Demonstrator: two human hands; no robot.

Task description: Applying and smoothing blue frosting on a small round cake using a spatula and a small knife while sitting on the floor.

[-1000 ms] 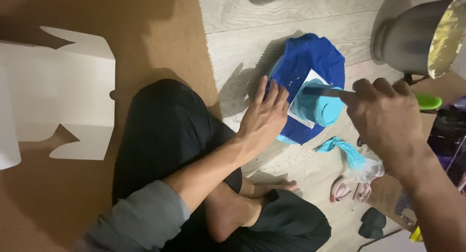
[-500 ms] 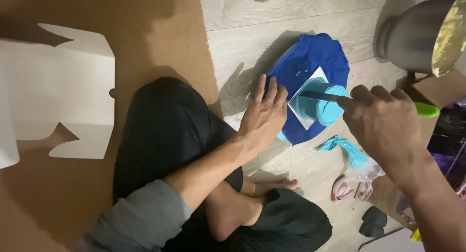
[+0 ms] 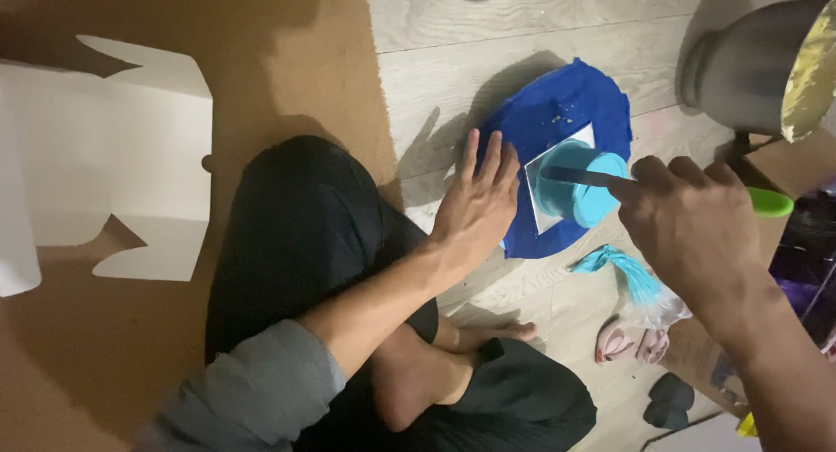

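While the right hand [image 3: 697, 226] grips a knife [image 3: 601, 178] with a green handle, its blade has moved further left than a moment ago and now lies across the light blue lump [image 3: 579, 191], so the cut seems underway. The knife's long axis runs nearly level, tip pointing left. The left hand [image 3: 477, 204] rests flat and open on the dark blue sheet [image 3: 566, 104] on the floor [image 3: 488, 25], beside a clear plate [image 3: 544, 169].

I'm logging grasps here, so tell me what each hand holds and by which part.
The right hand holds a green-handled knife by its handle, blade on the light blue block. The left hand holds nothing; it lies flat by the dark blue mat.
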